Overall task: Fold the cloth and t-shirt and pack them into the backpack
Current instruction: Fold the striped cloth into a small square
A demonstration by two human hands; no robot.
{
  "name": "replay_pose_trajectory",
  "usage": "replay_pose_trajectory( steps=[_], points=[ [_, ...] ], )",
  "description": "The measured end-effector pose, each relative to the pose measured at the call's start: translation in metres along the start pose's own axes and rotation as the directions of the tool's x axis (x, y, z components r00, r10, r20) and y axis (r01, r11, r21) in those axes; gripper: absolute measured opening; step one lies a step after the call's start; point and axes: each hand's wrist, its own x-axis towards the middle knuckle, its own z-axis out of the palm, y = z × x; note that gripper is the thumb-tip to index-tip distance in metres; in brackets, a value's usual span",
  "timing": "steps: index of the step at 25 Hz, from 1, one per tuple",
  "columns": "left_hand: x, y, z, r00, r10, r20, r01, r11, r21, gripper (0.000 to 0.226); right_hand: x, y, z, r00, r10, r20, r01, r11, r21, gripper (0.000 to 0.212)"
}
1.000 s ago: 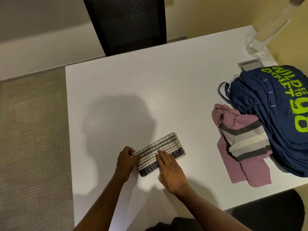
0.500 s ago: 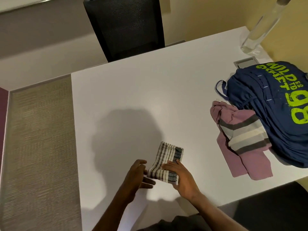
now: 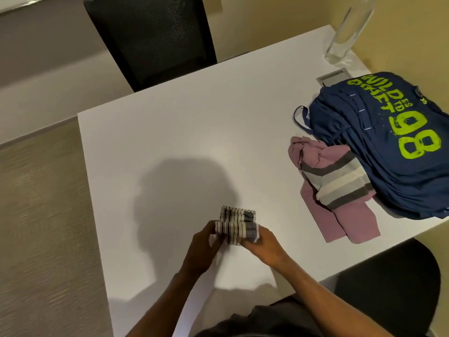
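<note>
The small white cloth with dark stripes (image 3: 237, 226) is folded into a thick, compact bundle near the front of the white table (image 3: 194, 132). My left hand (image 3: 202, 250) grips its left end and my right hand (image 3: 263, 244) grips its right end, fingers curled round the folds. The pink t-shirt with grey and cream stripes (image 3: 340, 183) lies crumpled at the right, partly under the blue backpack (image 3: 388, 142) with lime-green lettering, which lies on the table's right side.
A black mesh chair (image 3: 153, 37) stands at the far edge of the table. A clear tall bottle (image 3: 345, 30) and a grey cable hatch (image 3: 332, 79) sit at the back right corner. A dark seat (image 3: 388, 288) is at the front right.
The cloth was a long strip flat on the table, then was folded in half. Now both hands hold it as a smaller bundle, closer to me.
</note>
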Motion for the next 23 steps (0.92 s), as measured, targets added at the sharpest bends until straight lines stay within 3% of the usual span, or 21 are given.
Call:
replay_pose_trajectory(
  steps=[3,7,11,12,14,15,17,20,21,23],
  points=[
    [0.015,0.001,0.010,0.996,-0.090,-0.027,0.091,0.993,0.069,0.014,0.009,0.000,0.001,0.979,0.121,-0.163,-0.094,0.982,0.165,0.028],
    [0.026,-0.008,0.023,0.989,-0.129,-0.071,0.141,0.969,0.205,0.012,0.016,0.007,0.006,0.942,0.107,-0.318,-0.097,0.994,0.048,0.032],
    [0.026,-0.002,0.033,0.954,-0.225,-0.196,0.247,0.965,0.093,0.027,0.020,-0.001,0.009,0.939,0.012,-0.344,-0.027,0.999,-0.040,0.035],
    [0.024,0.001,0.034,0.949,-0.148,-0.280,0.198,0.967,0.160,0.033,0.021,-0.002,0.010,0.939,0.001,-0.344,-0.032,0.996,-0.083,0.033],
    [0.022,0.005,0.034,0.923,0.159,-0.351,0.015,0.895,0.445,0.040,0.024,-0.005,0.013,0.927,-0.002,-0.376,-0.070,0.982,-0.177,0.029],
    [0.021,0.003,0.038,0.900,0.329,-0.285,-0.122,0.819,0.560,0.041,0.025,-0.007,0.014,0.916,0.002,-0.402,-0.097,0.972,-0.216,0.027],
    [0.022,-0.004,0.046,0.884,0.459,-0.085,-0.318,0.725,0.611,0.054,0.027,-0.009,0.017,0.896,0.019,-0.444,-0.147,0.956,-0.255,0.024],
    [0.031,-0.022,0.055,0.933,0.332,0.138,-0.330,0.638,0.696,0.079,0.030,-0.011,0.019,0.884,0.045,-0.465,-0.193,0.942,-0.276,0.021],
    [0.033,-0.026,0.056,0.943,0.283,0.177,-0.314,0.577,0.754,0.080,0.031,-0.012,0.018,0.868,-0.036,-0.494,-0.175,0.911,-0.374,0.024],
    [0.032,-0.028,0.059,0.961,0.207,0.185,-0.268,0.528,0.806,0.077,0.034,-0.009,0.016,0.858,-0.268,-0.438,-0.114,0.731,-0.672,0.040]
  ],
)
